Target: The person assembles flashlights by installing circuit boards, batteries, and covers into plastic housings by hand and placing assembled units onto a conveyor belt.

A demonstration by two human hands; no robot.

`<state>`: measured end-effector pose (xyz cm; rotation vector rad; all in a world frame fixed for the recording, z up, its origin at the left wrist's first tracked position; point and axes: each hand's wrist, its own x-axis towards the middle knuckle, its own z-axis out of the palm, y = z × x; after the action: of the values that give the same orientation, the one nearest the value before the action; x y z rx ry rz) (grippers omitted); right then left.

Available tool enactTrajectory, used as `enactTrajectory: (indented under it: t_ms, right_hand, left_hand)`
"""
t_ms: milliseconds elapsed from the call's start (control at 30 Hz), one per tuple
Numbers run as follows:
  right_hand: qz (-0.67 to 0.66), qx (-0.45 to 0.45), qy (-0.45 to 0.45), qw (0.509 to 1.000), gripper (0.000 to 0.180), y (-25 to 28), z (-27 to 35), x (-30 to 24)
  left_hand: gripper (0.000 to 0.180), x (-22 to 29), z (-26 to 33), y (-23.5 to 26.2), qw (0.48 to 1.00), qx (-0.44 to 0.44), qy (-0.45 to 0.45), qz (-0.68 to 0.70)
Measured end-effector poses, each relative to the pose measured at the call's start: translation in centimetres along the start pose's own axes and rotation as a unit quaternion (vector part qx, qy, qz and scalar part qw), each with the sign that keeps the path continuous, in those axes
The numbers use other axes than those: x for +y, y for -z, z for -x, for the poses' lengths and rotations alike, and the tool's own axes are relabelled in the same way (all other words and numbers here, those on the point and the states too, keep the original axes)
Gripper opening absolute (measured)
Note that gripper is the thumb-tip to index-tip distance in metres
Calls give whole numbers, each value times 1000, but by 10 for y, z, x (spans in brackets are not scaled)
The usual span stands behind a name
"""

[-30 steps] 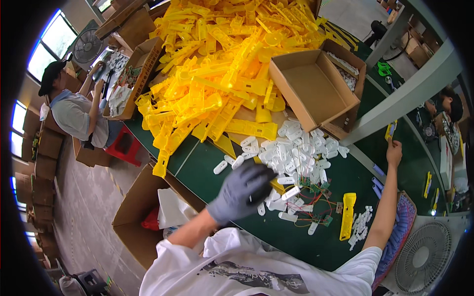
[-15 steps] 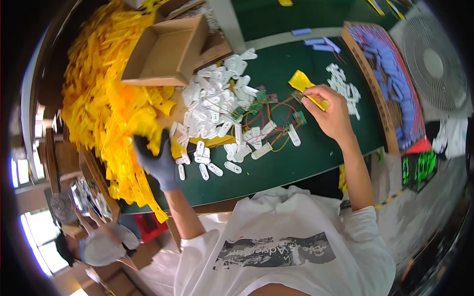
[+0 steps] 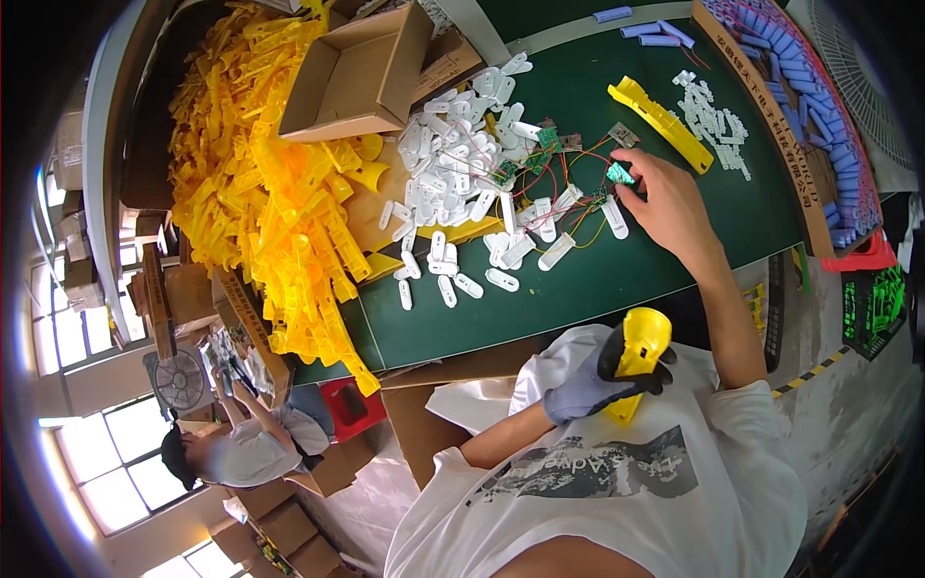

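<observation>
My left hand (image 3: 582,387), in a grey glove with dark fingertips, is closed around a yellow plastic shell (image 3: 643,349) in front of my shirt, its rounded end upward. Over the green table, my right hand (image 3: 670,204) is bare and pinches a small green circuit board (image 3: 620,173) with wires attached. More wired circuit boards (image 3: 548,138) lie to its left, among white oval plastic covers (image 3: 448,159). A long yellow housing half (image 3: 660,123) rests on the table just beyond my right hand.
A large heap of yellow shells (image 3: 260,164) fills the left side beside an open cardboard box (image 3: 356,72). Small white parts (image 3: 713,120) and purple cylindrical cells (image 3: 660,40) lie at right, near a carton (image 3: 761,111) of cells. Another person (image 3: 255,443) works at far left.
My left hand has come from the yellow heap to my chest with a shell. My right hand has let go of the yellow housing half, now on the table, and taken a circuit board.
</observation>
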<state>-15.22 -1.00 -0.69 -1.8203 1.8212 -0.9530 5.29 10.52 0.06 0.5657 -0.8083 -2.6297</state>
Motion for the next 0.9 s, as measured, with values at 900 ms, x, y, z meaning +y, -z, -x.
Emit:
enactTrajectory:
  t_ms: [900]
  right_hand:
    - [107,-13,-102,989,27,-6,27,-20]
  left_hand:
    - [48,26,-26,43,975,151,-122,103]
